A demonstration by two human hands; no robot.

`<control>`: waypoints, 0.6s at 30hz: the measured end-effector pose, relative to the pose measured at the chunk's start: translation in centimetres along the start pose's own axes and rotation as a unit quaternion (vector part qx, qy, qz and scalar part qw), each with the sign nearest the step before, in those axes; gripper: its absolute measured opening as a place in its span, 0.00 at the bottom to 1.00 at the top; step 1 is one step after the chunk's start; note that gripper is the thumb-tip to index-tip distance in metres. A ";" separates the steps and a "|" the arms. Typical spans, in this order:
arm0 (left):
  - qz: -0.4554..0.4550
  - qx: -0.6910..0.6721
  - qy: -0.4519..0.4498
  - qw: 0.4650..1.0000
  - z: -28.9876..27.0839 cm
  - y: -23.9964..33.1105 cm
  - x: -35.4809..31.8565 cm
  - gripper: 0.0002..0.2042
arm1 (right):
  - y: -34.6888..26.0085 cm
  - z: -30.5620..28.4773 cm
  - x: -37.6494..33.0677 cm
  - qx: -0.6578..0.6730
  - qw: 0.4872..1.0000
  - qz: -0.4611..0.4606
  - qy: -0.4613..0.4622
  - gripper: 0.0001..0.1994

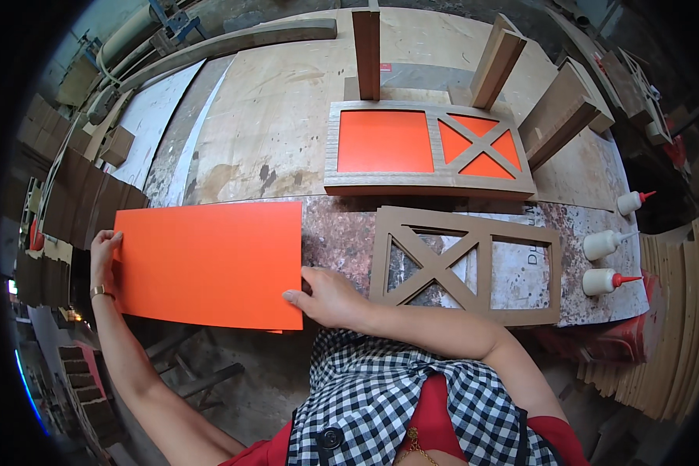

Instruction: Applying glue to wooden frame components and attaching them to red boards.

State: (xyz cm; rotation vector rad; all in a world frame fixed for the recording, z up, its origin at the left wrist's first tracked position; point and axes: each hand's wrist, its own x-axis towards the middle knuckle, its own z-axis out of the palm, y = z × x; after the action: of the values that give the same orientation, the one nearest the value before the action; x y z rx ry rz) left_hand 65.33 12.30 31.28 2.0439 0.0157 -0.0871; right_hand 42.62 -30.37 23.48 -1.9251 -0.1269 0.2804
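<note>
A flat orange panel [210, 264] lies in front of me on the left, its near edge reaching past the table's edge. My left hand [105, 255] grips its left side, thumb on top and fingers hidden behind the edge. At its lower right corner, my right hand [326, 297] pinches the panel between thumb and fingers. A bit of orange shows under the near edge, perhaps another sheet. To the right of my right hand lie stacked brown frames [485, 272] with an X-shaped brace and an open rectangle. Beyond them sits a framed panel [431, 181] with orange behind its openings.
Three white glue bottles [600, 245] with red or white tips lie along the right edge. Upright wooden boards [367, 54] stand behind the framed panel. Stacked brown boards [78, 179] are at the left, and thin wooden strips [668, 318] lean at the right.
</note>
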 end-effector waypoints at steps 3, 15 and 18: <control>0.017 -0.069 -0.043 0.997 -1.3 1.5 -1.6 0.12 | -0.1 -1.2 -0.6 0.108 0.990 0.032 0.089 0.09; 0.055 -0.042 -0.103 0.992 25.9 12.1 -1.7 0.22 | 9.2 -20.6 -2.9 -0.039 0.833 0.049 0.549 0.16; 0.055 -0.081 -0.045 0.994 32.4 11.0 1.0 0.24 | 10.5 -23.7 -3.3 -0.166 0.797 0.081 0.575 0.15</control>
State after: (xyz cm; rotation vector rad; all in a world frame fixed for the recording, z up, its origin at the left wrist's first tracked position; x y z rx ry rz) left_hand 65.12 -21.59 26.21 1.8727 -0.1421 -0.1048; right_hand 44.98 -56.38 22.26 -2.1351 0.8533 -0.8845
